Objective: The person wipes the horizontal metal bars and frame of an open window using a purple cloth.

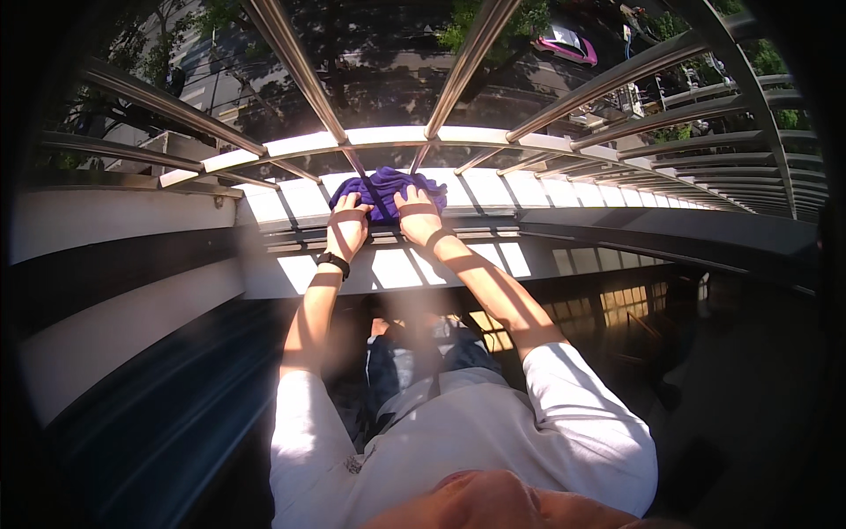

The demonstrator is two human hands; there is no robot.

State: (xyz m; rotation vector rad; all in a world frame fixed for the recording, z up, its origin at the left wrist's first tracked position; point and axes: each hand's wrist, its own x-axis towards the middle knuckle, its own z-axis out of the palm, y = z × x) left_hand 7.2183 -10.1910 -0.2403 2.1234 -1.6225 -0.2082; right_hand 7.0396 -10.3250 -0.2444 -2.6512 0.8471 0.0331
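Note:
Bunched on the white outer window ledge (555,192) is a purple cloth (390,188). My left hand (347,225), with a black band on its wrist, grips the cloth's left part. On its right part rests my right hand (419,215), fingers bent into the folds. Both arms reach forward over the inner sill (310,271) and the dark window track (462,231). The cloth's far edge lies close to the metal bars, and its underside is hidden.
Metal railing bars (456,73) rise beyond the ledge, joined by a curved crossbar (383,135). A dark window frame (634,238) runs to the right. A white wall (125,218) stands at left, with a dark blue curtain (172,410) below. A street with a pink car (566,47) lies far below.

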